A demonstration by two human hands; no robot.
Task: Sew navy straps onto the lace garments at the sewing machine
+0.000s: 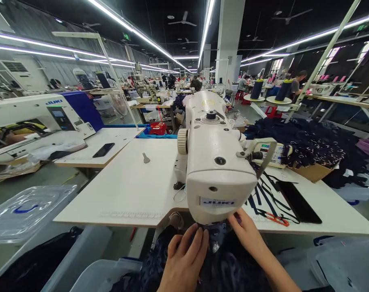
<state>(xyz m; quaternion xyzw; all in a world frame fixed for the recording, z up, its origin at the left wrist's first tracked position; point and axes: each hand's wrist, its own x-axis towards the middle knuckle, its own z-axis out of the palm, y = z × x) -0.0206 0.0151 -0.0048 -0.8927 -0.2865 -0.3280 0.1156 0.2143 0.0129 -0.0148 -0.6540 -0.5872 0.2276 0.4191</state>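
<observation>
Directly ahead stands a white JUKI sewing machine (221, 174), its head facing me. Dark navy fabric (229, 259) hangs from under the head and spreads over my lap. My left hand (187, 251) has its bent fingers together at the fabric's edge, just below the head on the left. On the other side, my right hand (247, 229) grips the same fabric, with its fingertips partly hidden by the machine head. The needle area is out of sight behind the head.
Right of the machine lie narrow dark straps (263, 190), orange-handled thread snips (274, 219) and a black phone (298, 202). Dark garments (309, 146) are heaped beyond. A small grey metal piece (145, 158) lies on the white table (126, 186). Plastic bins (105, 275) flank me.
</observation>
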